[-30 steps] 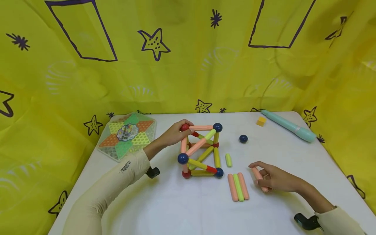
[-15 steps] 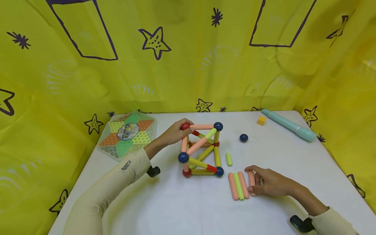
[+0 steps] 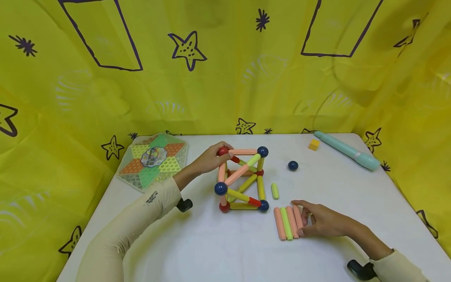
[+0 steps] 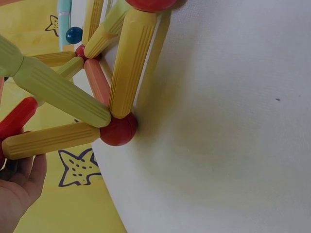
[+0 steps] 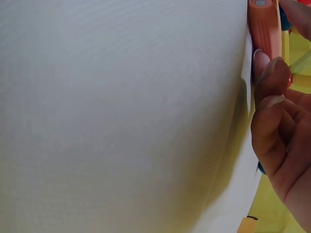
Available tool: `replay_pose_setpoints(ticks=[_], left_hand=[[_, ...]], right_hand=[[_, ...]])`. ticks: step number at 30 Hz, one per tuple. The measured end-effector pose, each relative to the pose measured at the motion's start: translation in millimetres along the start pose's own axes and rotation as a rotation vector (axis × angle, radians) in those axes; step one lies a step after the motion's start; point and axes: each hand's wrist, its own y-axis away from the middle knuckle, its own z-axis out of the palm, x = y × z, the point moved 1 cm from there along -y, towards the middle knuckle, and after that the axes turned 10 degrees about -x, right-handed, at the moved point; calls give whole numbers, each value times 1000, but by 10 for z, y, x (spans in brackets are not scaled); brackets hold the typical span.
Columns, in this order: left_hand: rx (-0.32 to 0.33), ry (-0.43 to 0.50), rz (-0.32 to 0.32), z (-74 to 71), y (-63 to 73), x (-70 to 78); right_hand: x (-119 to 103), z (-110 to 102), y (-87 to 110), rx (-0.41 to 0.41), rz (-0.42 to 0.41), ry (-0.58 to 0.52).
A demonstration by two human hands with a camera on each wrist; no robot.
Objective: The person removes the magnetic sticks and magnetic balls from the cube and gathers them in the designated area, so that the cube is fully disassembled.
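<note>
A cube-like frame of magnetic rods and balls, with a pink diagonal rod across its top, stands at mid-table. My left hand holds the frame's red ball at the far left top corner; some of its curled fingers show under a yellow rod in the left wrist view. To the right, my right hand pinches a pink magnetic rod lengthwise, index finger at its far end and thumb at its near end. That rod lies alongside a row of two pink rods and a green rod.
A short green rod and a loose blue ball lie right of the frame. Farther back are a small yellow block and a long teal object. A star-patterned game board lies at the back left, beside my left forearm.
My right hand has moved left and set the pink rod, earlier tilted and apart, against the right side of the row. The left hand stays on the red ball.
</note>
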Motion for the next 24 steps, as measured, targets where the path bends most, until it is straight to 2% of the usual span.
replay_pose_setpoints(ticks=[7,9,13,18,24], left_hand=[[1,-14,-8,10,-23,16],[-3,-7,-5,14,-23,19],[-6,-4,-2,13,-11,25],[3,-4,-9,3,8,22],[1,2,0,-4,7,17]], right_hand=[[-42,-28,39,-12,7,4],[-39,-43,58,21,-16,18],[-44,-86,40,137,-59,45],[-167,-126,-136,227,-47,-25],[-376,-69,-459,241,5,-86]])
